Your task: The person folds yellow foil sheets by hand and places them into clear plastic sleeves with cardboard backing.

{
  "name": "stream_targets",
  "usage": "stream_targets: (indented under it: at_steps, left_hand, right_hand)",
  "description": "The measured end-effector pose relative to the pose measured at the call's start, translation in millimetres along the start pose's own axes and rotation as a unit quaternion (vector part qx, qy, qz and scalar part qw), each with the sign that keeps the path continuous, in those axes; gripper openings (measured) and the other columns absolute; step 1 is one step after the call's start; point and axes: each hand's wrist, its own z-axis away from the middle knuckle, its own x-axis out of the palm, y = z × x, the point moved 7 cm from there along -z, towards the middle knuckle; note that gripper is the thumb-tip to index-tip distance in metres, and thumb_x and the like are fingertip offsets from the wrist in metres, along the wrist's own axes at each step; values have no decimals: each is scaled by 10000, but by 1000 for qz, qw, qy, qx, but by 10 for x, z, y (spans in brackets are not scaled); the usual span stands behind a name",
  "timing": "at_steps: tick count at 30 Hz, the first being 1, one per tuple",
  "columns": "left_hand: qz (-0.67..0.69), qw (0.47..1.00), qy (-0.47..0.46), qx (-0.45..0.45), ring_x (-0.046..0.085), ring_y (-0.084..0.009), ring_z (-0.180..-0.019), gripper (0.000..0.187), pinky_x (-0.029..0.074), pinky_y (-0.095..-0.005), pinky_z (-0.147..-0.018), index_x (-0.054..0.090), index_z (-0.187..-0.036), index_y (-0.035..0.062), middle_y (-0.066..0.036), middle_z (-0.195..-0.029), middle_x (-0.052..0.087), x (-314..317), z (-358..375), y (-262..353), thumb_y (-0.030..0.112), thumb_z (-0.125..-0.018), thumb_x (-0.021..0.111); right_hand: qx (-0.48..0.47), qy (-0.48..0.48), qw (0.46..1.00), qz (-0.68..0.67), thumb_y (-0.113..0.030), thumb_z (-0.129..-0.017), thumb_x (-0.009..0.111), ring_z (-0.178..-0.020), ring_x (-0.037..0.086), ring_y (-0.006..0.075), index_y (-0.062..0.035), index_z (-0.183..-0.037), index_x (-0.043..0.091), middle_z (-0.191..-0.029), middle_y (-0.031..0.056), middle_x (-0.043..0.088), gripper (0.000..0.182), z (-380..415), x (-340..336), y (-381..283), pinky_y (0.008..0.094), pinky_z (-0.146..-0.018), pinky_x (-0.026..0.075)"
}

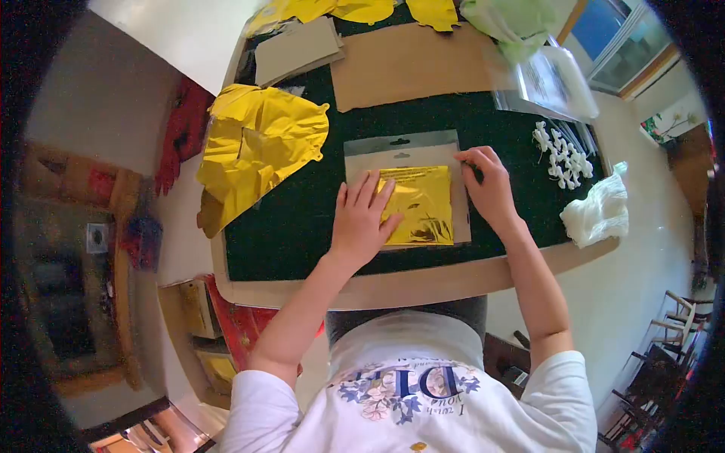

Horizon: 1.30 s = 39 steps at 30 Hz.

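Note:
In the middle of the dark green table mat lies a clear plastic bag (440,140) with a hang hole at its top and a pale card (362,160) in it. A folded gold foil balloon (423,198) lies over the card's lower part. My left hand (360,224) rests flat on the balloon's left side, fingers spread. At the bag's upper right edge, my right hand (489,185) has its thumb and forefinger pinched together on the plastic.
Large gold foil sheets (260,143) spread over the table's left side. Pale cards (296,53) and brown cardboard (408,66) lie at the back. On the right are clear bags (555,83), small white pieces (563,157) and a crumpled white bag (599,209).

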Motion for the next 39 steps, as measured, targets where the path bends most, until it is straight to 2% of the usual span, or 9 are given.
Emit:
stream_targets:
  at_steps: [3,6,9,14,18,27,30,33,39]
  left_hand:
    - [-12,1000,1,27,353,-336,-1345,566,257,-539,-1107,467,-1353,125,-160,-1423,405,-71,-83,65,376,-869,620]
    - [33,984,-44,170,337,-314,-1364,595,234,-540,-1114,444,-1381,151,-153,-1456,376,-127,-319,383,399,-867,611]
    - [30,975,-55,214,317,-300,-1382,612,223,-535,-1115,435,-1395,166,-139,-1482,353,36,-471,544,409,-860,609]
    - [79,977,-77,182,291,-290,-1401,596,214,-526,-1119,445,-1390,149,-115,-1498,343,282,-549,463,391,-867,597]
    - [96,977,-102,160,297,-288,-1400,595,202,-514,-1129,439,-1394,141,-119,-1501,340,250,-561,466,346,-862,612]
    - [62,988,-54,130,312,-266,-1392,571,215,-509,-1126,441,-1386,126,-110,-1496,345,253,-607,399,344,-884,605]
    - [56,990,-55,121,308,-267,-1396,578,230,-512,-1121,441,-1386,127,-111,-1495,347,251,-608,392,344,-880,615]
    - [89,990,-58,94,292,-292,-1405,597,178,-504,-1153,438,-1392,119,-125,-1502,338,233,-613,370,304,-860,634]
    - [78,991,-51,99,301,-295,-1400,597,176,-502,-1156,442,-1385,109,-129,-1493,352,255,-602,369,290,-852,641]
  right_hand:
    - [-12,-1,1000,14,3,-829,584,-929,586,337,-31,-967,643,-990,139,595,153,83,-77,-16,391,-802,494]
    - [-82,-16,996,27,70,-796,577,-872,598,279,-40,-950,656,-973,120,599,204,211,-185,-83,326,-736,490]
    - [-172,-52,982,62,101,-718,584,-897,596,311,-57,-920,665,-977,126,605,269,402,-251,-165,367,-762,494]
    - [-230,-153,955,110,7,-615,670,-863,546,246,-152,-972,686,-946,62,546,391,698,-220,-287,368,-780,451]
    - [-238,-169,948,127,-139,-706,602,-886,530,221,-151,-966,682,-901,36,525,273,776,-201,-259,373,-819,433]
    - [-193,-152,939,239,-153,-784,566,-920,504,212,-131,-1182,587,-904,46,490,399,760,-106,-269,378,-834,396]
    - [-184,-167,943,223,-67,-744,600,-917,498,214,-136,-1144,635,-934,57,490,407,726,-185,-297,372,-878,396]
    - [-204,-174,940,212,-71,-749,596,-921,500,216,-142,-1138,636,-937,58,491,398,724,-199,-272,381,-888,392]
    - [-253,-205,917,230,-120,-780,594,-929,503,208,-152,-1119,639,-936,56,491,343,663,-204,-309,385,-904,385]
